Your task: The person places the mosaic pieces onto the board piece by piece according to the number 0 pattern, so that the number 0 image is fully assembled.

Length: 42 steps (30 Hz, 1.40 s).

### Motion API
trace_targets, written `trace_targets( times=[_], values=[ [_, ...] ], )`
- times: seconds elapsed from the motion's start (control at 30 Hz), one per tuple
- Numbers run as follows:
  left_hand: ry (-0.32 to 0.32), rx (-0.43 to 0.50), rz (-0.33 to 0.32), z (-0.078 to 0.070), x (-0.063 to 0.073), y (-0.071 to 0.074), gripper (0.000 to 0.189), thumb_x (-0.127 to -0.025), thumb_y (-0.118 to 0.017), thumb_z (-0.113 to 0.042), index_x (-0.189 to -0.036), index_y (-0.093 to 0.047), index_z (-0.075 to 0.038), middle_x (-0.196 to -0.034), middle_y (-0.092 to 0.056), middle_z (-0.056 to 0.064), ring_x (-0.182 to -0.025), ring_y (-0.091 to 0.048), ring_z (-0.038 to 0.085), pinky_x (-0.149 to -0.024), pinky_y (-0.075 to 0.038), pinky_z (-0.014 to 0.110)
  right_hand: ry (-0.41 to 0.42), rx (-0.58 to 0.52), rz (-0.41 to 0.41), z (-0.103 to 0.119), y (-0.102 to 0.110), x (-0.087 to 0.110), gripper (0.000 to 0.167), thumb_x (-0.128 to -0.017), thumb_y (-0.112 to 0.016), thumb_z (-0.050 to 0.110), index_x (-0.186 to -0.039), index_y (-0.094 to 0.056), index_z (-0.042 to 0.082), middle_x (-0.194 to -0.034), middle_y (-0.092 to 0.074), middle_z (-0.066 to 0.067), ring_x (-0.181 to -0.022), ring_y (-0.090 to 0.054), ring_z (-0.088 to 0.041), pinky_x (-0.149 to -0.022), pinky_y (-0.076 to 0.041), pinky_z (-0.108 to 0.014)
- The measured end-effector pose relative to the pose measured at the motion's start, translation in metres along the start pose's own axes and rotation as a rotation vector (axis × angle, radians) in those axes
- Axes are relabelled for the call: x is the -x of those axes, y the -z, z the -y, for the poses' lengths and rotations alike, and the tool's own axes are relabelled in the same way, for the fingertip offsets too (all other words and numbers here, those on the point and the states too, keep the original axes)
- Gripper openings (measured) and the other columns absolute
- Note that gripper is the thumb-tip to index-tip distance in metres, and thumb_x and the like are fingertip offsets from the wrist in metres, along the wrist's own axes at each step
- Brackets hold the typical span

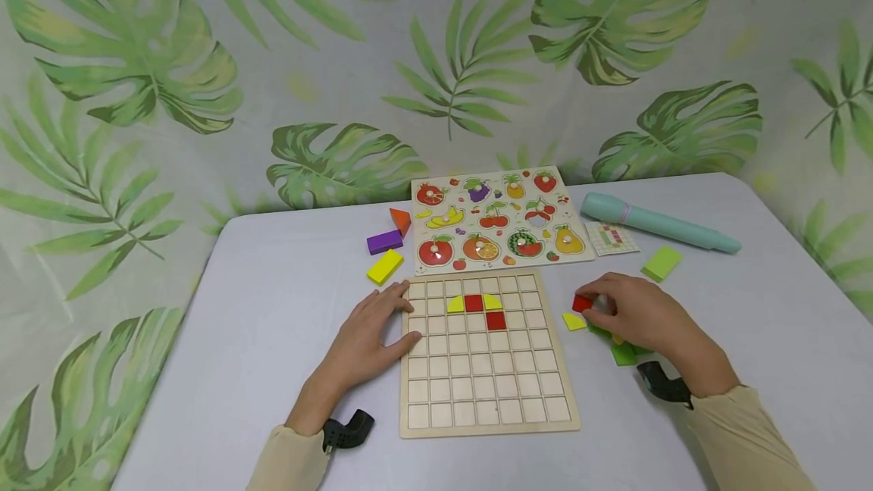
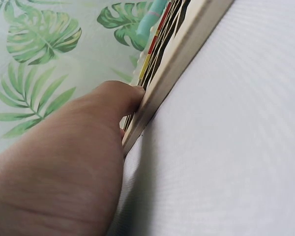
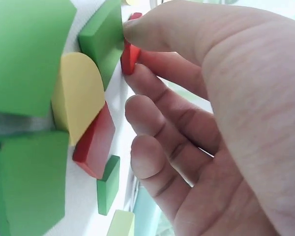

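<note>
A pale wooden grid board (image 1: 450, 392) lies on the table; two red squares and two yellow quarter-rounds sit in its upper cells. My left hand (image 1: 371, 336) rests at its left edge, thumb and fingertips touching the rim. In the left wrist view, the thumb (image 2: 123, 96) lies along the frame. To the right of the board, my right hand (image 1: 637, 313) pinches a red block (image 1: 582, 303) between thumb and fingers. Below that hand are green blocks (image 1: 623, 354) and a yellow quarter-round (image 1: 574, 321). The right wrist view shows another red block (image 3: 96, 142) among them.
Behind the grid board lies a fruit puzzle board (image 1: 505, 222). Left of it are an orange triangle (image 1: 401, 220), a purple block (image 1: 385, 242) and a yellow block (image 1: 385, 267). At the right are a pattern card (image 1: 612, 239), a teal tube-shaped object (image 1: 661, 224) and a light green block (image 1: 661, 264).
</note>
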<state>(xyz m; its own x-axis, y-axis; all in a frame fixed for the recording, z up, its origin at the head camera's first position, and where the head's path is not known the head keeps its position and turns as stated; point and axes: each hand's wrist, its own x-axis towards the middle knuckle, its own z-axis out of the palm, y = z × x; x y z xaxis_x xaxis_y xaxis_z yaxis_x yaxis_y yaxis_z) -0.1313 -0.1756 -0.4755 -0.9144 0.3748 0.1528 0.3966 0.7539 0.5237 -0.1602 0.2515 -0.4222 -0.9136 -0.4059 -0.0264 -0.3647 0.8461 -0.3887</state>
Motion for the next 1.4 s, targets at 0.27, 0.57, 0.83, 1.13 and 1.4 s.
trace_targets(
  times=[0.27,0.57,0.83,1.13,1.4],
  values=[
    [-0.003,0.007,0.000,0.000,0.001,0.000,0.036,-0.096,-0.072,-0.040,-0.123,-0.064,-0.018,-0.164,-0.042,0.000,-0.153,-0.037,0.021,-0.129,-0.024,0.046,0.001,-0.034,-0.042,0.010,-0.005,-0.002,0.029,-0.089,-0.079,0.023,-0.116,-0.077,0.012,-0.097,-0.069,0.003,-0.075,-0.051,-0.011,-0.062,-0.045,-0.025],
    [-0.002,0.009,0.003,-0.002,0.000,0.001,0.037,-0.095,-0.072,-0.040,-0.123,-0.064,-0.017,-0.163,-0.042,0.001,-0.153,-0.037,0.022,-0.129,-0.024,0.046,0.072,-0.048,-0.070,0.028,-0.012,-0.003,0.027,-0.089,-0.079,0.020,-0.116,-0.077,0.017,-0.097,-0.067,0.008,-0.076,-0.052,-0.009,-0.062,-0.044,-0.023],
    [-0.028,0.005,-0.016,0.001,0.001,-0.001,0.035,-0.095,-0.073,-0.039,-0.122,-0.062,-0.018,-0.163,-0.043,0.001,-0.152,-0.038,0.020,-0.129,-0.025,0.045,0.104,-0.067,-0.064,0.052,-0.022,-0.004,0.026,-0.090,-0.079,0.023,-0.116,-0.076,0.022,-0.105,-0.069,0.011,-0.081,-0.055,-0.008,-0.068,-0.049,-0.025],
    [-0.031,0.011,-0.019,0.001,0.001,-0.001,0.036,-0.095,-0.073,-0.039,-0.122,-0.062,-0.018,-0.163,-0.042,0.001,-0.152,-0.038,0.020,-0.129,-0.025,0.046,0.183,-0.083,-0.043,0.072,-0.038,-0.005,0.029,-0.089,-0.080,0.024,-0.118,-0.076,0.023,-0.111,-0.069,0.011,-0.089,-0.060,-0.007,-0.076,-0.056,-0.026],
    [-0.038,0.015,-0.025,0.001,0.001,0.000,0.036,-0.095,-0.072,-0.039,-0.121,-0.062,-0.017,-0.163,-0.043,0.001,-0.152,-0.038,0.020,-0.129,-0.024,0.044,0.245,-0.067,-0.017,0.083,-0.053,-0.007,0.028,-0.089,-0.081,0.026,-0.116,-0.077,0.025,-0.113,-0.067,0.011,-0.092,-0.057,-0.005,-0.078,-0.057,-0.024]
  ],
)
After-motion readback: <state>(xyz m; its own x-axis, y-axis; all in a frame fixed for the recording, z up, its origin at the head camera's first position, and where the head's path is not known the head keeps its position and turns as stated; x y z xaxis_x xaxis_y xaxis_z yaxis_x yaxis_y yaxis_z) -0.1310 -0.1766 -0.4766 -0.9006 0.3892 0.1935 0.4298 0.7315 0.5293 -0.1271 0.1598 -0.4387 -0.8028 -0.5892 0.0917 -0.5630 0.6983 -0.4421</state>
